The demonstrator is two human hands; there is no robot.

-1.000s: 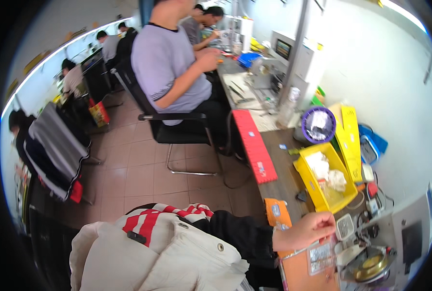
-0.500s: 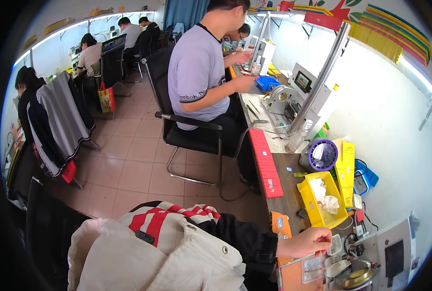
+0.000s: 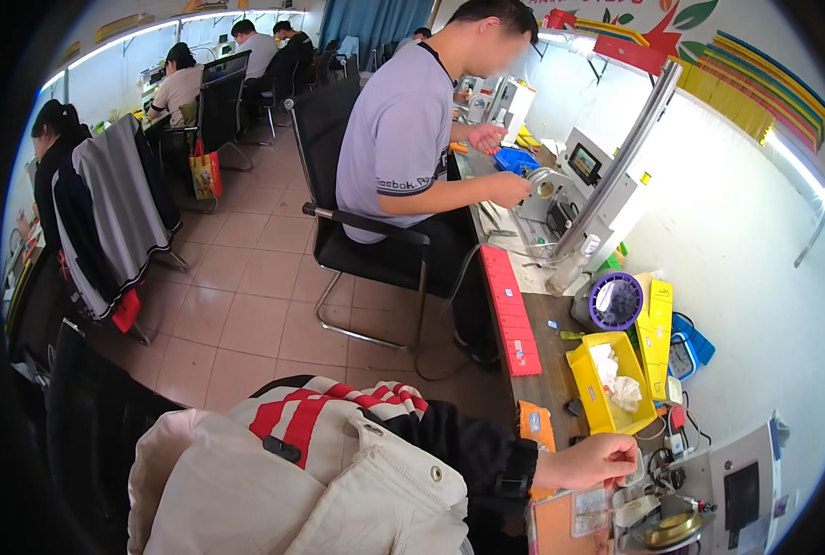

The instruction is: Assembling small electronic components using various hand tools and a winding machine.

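My left hand (image 3: 593,461), in a black cuffed sleeve, reaches over the bench at the lower right. Its fingers are curled together at the tips; whatever they pinch, if anything, is too small or hidden to make out. Right behind the fingertips is a small clear plastic cup (image 3: 641,465), partly covered. Below the hand, a flat clear case (image 3: 590,511) lies on an orange-brown mat (image 3: 553,529). Beside them stands a bench machine with a round brass-coloured disc (image 3: 675,530) and a grey panel with a dark screen (image 3: 742,497). My right hand is out of view.
A yellow bin (image 3: 621,418) with white crumpled tissue, an orange packet (image 3: 534,424), a long red tray (image 3: 512,310) and a purple-rimmed bucket (image 3: 616,302) line the bench. A co-worker (image 3: 398,139) sits beyond on a black chair. Cables (image 3: 697,416) hang near the wall.
The view has shifted slightly, moving the co-worker rightward in it. The co-worker's head now bends toward the bench, and their hands have come lower. My left hand keeps nearly the same place and pose.
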